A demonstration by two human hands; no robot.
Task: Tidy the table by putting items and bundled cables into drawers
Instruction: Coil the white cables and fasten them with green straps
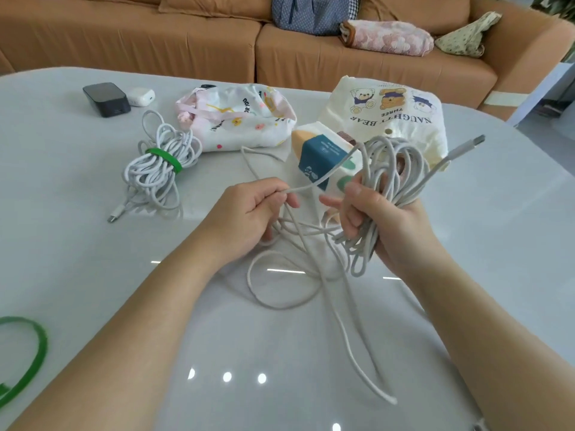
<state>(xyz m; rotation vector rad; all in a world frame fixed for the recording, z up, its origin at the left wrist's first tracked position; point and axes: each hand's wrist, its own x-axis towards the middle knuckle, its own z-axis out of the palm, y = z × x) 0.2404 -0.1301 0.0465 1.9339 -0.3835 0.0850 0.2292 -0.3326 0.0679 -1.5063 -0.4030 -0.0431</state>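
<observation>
The right hand (385, 219) is closed around a gathered coil of long white charging cable (389, 169), held upright above the glossy grey-white table (497, 244). One connector end (476, 140) of this cable sticks out up and to the right of the coil. The left hand (249, 209) pinches a single strand of the same cable between thumb and fingertips; the strand runs taut from the pinch up to the coil. The slack hangs below both hands and lies in loose loops on the table, one tail trailing toward the near edge.

Positions relative to the held coil:
- Far left – a second white cable bundle (158, 169), already bound at its middle by a green strap (165, 158), lying flat with one plug toward the near side.
- Beyond that bundle – a black rectangular charger block (105, 98) touching or just beside a small white adapter (141, 96).
- Left and behind – a white fabric pouch with pink trim and cartoon print (239, 116); its lettering is too small to read.
- Directly behind – a cream fabric bag (389, 104) printed with three bears and the words "NAUGHTY BEAR THREE", seen upside down.
- Just behind the hands – a white box with a teal label (320, 154); label text illegible.
- Near left edge – a loose green strap (31, 353), curved

A brown sofa (155, 42) stands behind the table
</observation>
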